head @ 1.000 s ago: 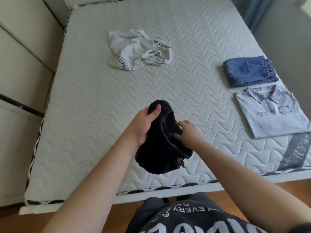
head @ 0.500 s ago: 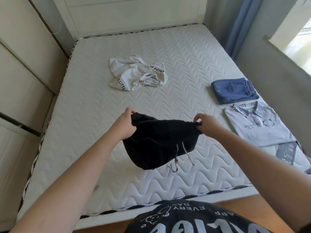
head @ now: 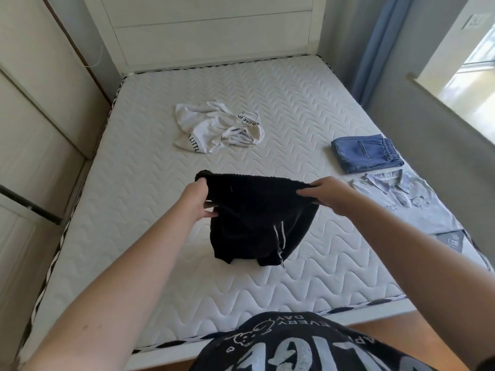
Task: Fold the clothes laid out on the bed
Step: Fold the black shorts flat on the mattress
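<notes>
A person stands at the foot edge of a bare quilted mattress, holding black shorts in the air above its middle. The left hand grasps one end of the waistband and the right hand pinches the other, so the band is stretched level between them; the legs hang down, the lowest folds just reaching the mattress, and a pale drawstring dangles in front. A crumpled white garment with black lettering lies further up the mattress, nearer the headboard. Along the right edge, folded jeans rest just beside a folded pale polo shirt. A blue curtain hangs past the far right corner.
</notes>
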Available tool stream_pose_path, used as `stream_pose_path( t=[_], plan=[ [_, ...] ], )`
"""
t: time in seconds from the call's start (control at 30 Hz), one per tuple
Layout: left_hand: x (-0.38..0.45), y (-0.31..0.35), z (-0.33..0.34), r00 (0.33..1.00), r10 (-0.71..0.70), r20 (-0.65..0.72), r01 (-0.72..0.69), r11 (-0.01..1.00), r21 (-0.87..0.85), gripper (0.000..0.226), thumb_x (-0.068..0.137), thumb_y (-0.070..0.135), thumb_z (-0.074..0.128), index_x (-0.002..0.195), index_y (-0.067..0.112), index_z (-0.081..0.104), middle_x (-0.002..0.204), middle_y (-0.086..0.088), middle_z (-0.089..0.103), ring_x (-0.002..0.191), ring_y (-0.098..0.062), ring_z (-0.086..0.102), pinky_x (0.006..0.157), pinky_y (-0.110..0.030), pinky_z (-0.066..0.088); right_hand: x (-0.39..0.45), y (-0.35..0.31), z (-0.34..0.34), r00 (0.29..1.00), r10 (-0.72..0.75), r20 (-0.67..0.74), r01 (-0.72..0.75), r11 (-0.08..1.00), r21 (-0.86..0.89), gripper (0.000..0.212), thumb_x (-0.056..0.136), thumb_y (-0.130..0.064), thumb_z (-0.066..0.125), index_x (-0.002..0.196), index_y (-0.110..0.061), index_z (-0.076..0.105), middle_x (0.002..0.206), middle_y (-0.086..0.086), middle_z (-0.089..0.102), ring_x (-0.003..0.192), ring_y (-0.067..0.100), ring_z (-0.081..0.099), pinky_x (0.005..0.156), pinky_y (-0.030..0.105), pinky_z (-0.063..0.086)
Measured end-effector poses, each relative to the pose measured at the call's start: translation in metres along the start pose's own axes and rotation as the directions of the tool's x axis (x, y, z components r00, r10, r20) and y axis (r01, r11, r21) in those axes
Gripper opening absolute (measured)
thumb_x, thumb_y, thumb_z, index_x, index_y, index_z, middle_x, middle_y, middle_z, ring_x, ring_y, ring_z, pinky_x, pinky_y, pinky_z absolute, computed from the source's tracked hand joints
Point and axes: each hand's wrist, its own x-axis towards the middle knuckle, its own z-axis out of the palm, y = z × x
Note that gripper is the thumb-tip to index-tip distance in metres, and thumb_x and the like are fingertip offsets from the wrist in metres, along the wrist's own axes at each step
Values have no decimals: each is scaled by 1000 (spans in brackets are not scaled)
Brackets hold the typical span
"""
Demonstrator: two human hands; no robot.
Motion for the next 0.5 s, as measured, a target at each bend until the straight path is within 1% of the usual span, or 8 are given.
stream_pose_path(
  t=[0.07, 0.1, 0.17, 0.23, 0.3, 0.37, 0.43, 0.5],
  plan=[
    [-1, -2, 9, 1000, -13, 9, 14, 989, -149, 21, 102, 19, 37, 103, 13, 57, 102, -12, 64, 96, -33, 64, 78, -56, 56, -5, -3, 3, 999, -38, -34, 34, 994, -107, 31, 84, -42, 73, 84, -10, 69, 66, 1, 59, 59, 13, 54, 51, 21, 41],
    [0, -2, 11, 1000, 2, 0, -2, 985, -170, 19, 102, 16, 38, 108, 11, 56, 100, -12, 64, 93, -32, 65, 72, -54, 57, -5, -4, 4, 996, -66, -64, 55, 984, -168, 33, 86, -45, 70, 87, -12, 69, 67, 0, 61, 60, 15, 57, 52, 23, 43],
    [4, -1, 9, 995, 95, -28, -96, 993, -62, 18, 102, 12, 41, 116, 10, 53, 103, -12, 63, 88, -29, 64, 58, -44, 57, -2, -2, 3, 985, -134, -109, 104, 964, -245, 35, 90, -45, 63, 95, -10, 67, 76, 4, 67, 70, 21, 65, 64, 28, 52],
    [9, 4, -1, 966, 259, -9, -251, 943, 216, 17, 100, 6, 43, 113, 11, 53, 108, -11, 60, 85, -26, 64, 54, -39, 57, -7, -3, -1, 980, -132, -148, 74, 935, -347, 33, 94, -42, 56, 98, -10, 64, 84, 8, 69, 78, 27, 66, 71, 33, 54],
    [10, 13, -13, 888, 455, 62, -412, 729, 547, 19, 94, 0, 46, 103, 14, 54, 97, -6, 59, 73, -24, 67, 52, -34, 57, -8, -1, -11, 974, -122, -191, 35, 913, -408, 29, 97, -39, 51, 95, -11, 60, 88, 12, 69, 81, 30, 66, 71, 35, 53],
    [7, 26, -21, 822, 549, 154, -443, 445, 779, 21, 89, -4, 50, 95, 15, 56, 85, -3, 58, 60, -24, 67, 49, -30, 55, -9, -4, -21, 967, -127, -221, 20, 901, -433, 21, 97, -32, 51, 92, -12, 56, 82, 10, 67, 81, 30, 66, 69, 34, 51],
    [6, 41, -27, 797, 559, 229, -424, 248, 871, 20, 86, -4, 54, 90, 15, 57, 82, -8, 61, 58, -24, 66, 48, -29, 52, -7, -10, -33, 972, -106, -209, 4, 899, -437, 11, 92, -21, 58, 97, -11, 56, 78, 7, 67, 80, 30, 65, 69, 34, 50],
    [2, 55, -31, 802, 511, 310, -402, 77, 913, 14, 87, 0, 58, 90, 14, 62, 81, -10, 63, 61, -25, 65, 49, -25, 45, -5, -20, -44, 977, -119, -178, 31, 900, -434, 28, 83, -9, 68, 109, -14, 60, 91, 11, 71, 83, 31, 67, 78, 39, 56]
  ],
)
